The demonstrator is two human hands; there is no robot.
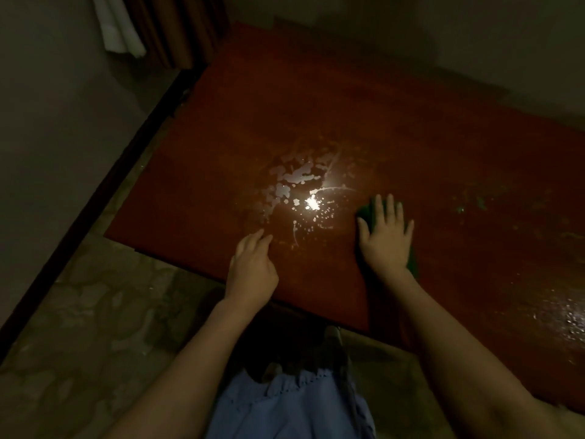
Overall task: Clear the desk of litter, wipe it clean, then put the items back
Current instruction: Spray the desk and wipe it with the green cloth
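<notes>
A dim room with a pale mottled floor [95, 312]. One reddish-brown desk [348, 115], its top wet, with one patch of shining droplets [297, 191] near the middle. Two bare hands are on the desk: the right hand [384, 236], fingers straight and spread, presses one green cloth [367, 210] flat just right of the droplets; the left hand [251, 267], fingers loosely together, touches the desk below them. No writing visible.

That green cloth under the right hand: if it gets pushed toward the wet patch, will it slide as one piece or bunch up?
The green cloth probably slides flat: the right hand presses it with spread fingers. Lifted, it would likely droop, since it lies thin. The droplets on the glossy desk may let it glide easily.
</notes>
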